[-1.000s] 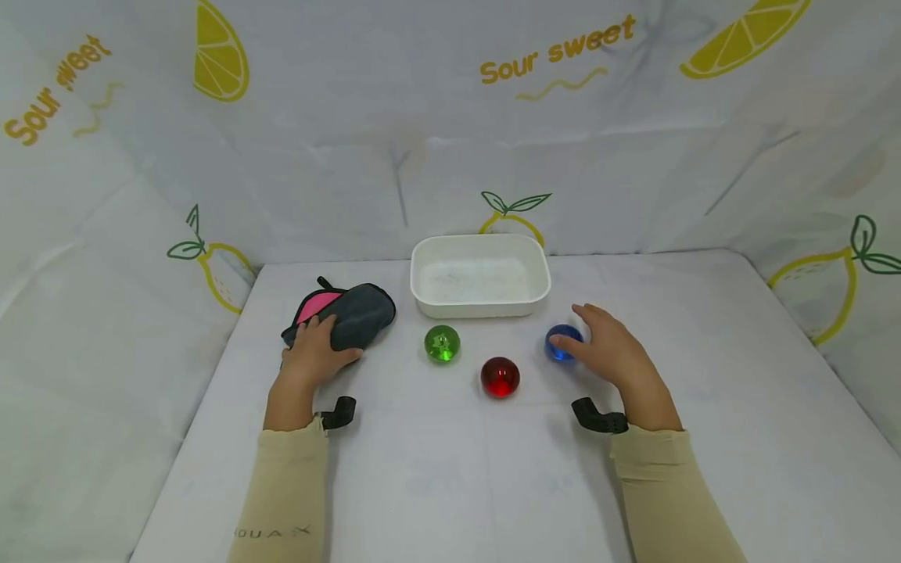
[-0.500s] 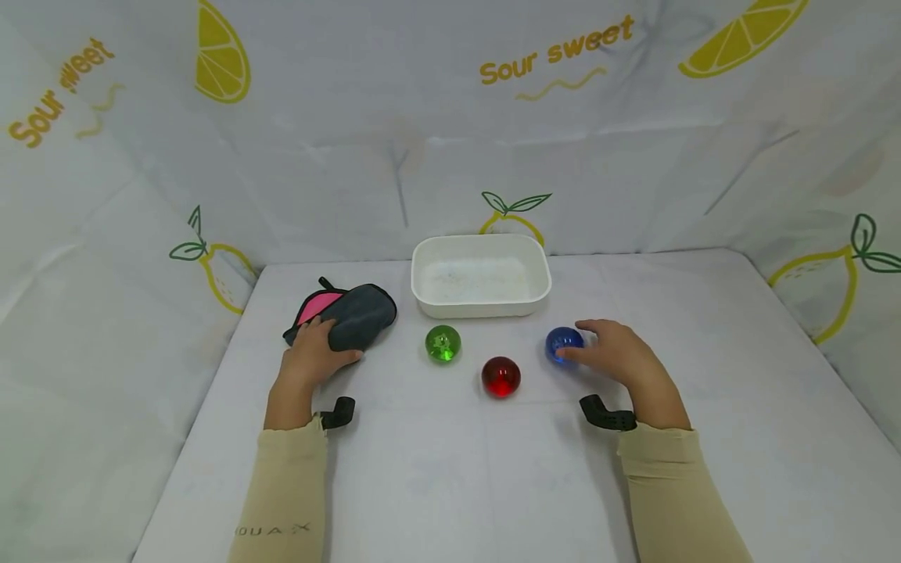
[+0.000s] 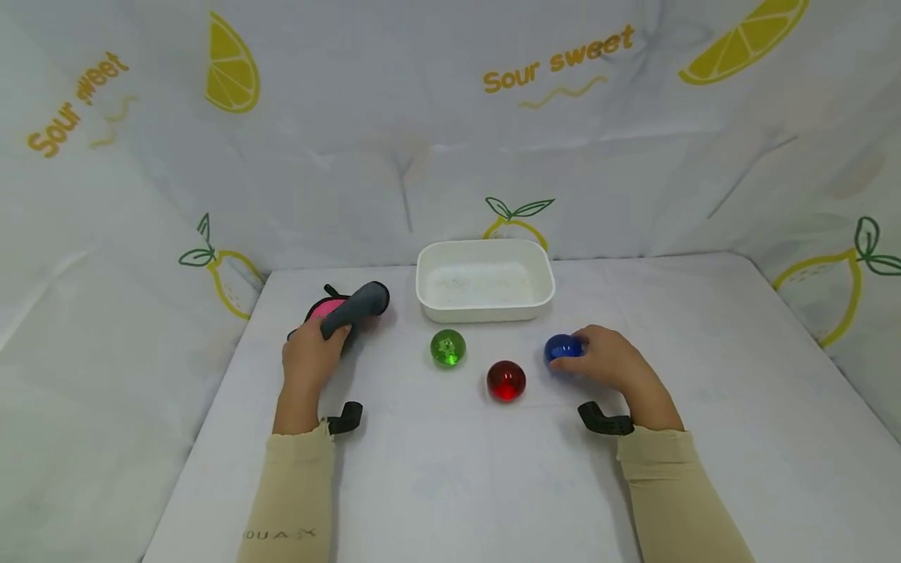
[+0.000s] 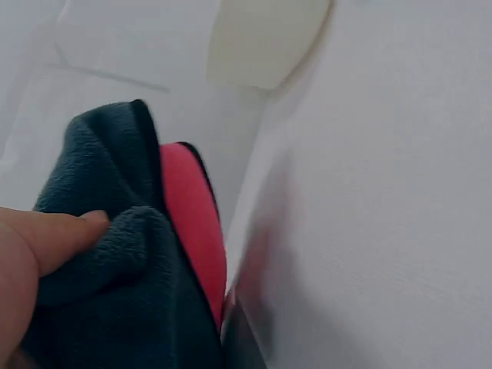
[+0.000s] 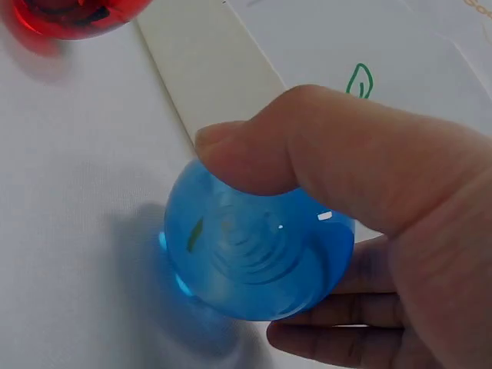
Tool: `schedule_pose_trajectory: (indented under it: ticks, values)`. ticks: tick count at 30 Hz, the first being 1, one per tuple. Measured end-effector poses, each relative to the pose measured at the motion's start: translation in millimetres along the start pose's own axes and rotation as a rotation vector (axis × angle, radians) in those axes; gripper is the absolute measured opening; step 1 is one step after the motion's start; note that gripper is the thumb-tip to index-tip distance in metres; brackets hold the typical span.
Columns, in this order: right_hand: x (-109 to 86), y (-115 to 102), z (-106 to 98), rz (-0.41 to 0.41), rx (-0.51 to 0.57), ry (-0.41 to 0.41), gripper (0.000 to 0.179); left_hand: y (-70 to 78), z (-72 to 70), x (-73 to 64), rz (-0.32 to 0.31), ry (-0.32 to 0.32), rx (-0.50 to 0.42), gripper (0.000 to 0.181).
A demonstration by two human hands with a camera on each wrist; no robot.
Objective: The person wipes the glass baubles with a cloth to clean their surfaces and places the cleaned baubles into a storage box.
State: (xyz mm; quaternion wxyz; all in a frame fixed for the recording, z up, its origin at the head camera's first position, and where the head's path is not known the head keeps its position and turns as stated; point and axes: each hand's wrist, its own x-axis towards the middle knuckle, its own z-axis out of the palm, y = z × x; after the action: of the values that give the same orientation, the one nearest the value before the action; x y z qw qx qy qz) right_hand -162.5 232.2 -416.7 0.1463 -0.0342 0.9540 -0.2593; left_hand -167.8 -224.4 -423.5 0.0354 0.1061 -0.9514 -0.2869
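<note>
Left hand point(image 3: 308, 361) pinches cloth point(image 3: 357, 306); right hand point(image 3: 611, 362) grips blue ball point(image 3: 559, 346).

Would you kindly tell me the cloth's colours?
The cloth is dark blue-grey and pink, edged in black; clearest in the left wrist view.

The bare left hand point(image 3: 310, 360) is pinching, front-left of the white rectangular tray point(image 3: 486, 313); the bare right hand point(image 3: 611, 360) is gripping, front-right.

White lemon-print backdrop point(image 3: 338, 156) behind a white-covered table point(image 3: 450, 485)
</note>
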Motion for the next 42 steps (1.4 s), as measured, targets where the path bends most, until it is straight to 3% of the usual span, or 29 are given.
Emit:
schedule_pose_trajectory:
  ticks: [5,8,10,12,20,27,32,36,42]
  values:
    - [-2.6,0,2,0.011,0.097,0.097,0.084,11.5,-3.0,0.4,-0.012,0.208,-0.229,0.046]
    - [-3.3,-6,2,-0.039,0.145,0.222,0.079,21.2,-6.2,-0.1,0.006,0.317,-0.366,0.043]
    - [-3.9,-14,2,-0.101,0.174,0.320,0.073,30.1,-9.5,-2.4,0.031,0.350,-0.441,0.042]
    - [-5.7,-24,4,-0.161,0.201,0.404,0.067,39.6,-12.2,-4.9,0.066,0.346,-0.511,0.040]
    - [-12.7,-71,11,-0.335,0.271,0.545,0.067,87.8,-12.2,-22.5,0.205,0.166,-0.777,0.035]
    - [-14.3,-104,15,-0.470,0.340,0.596,0.068,123.6,14.2,-37.0,0.213,-0.055,-0.887,0.035]
    - [-16.1,-112,22,-0.534,0.315,0.604,0.069,135.3,34.0,-47.0,0.199,-0.200,-0.977,0.032]
    - [-16.6,-111,24,-0.578,0.289,0.613,0.069,138.7,42.3,-52.3,0.196,-0.313,-0.988,0.037]
    - [-16.1,-105,30,-0.628,0.223,0.626,0.068,138.4,48.2,-54.8,0.186,-0.383,-0.952,0.037]
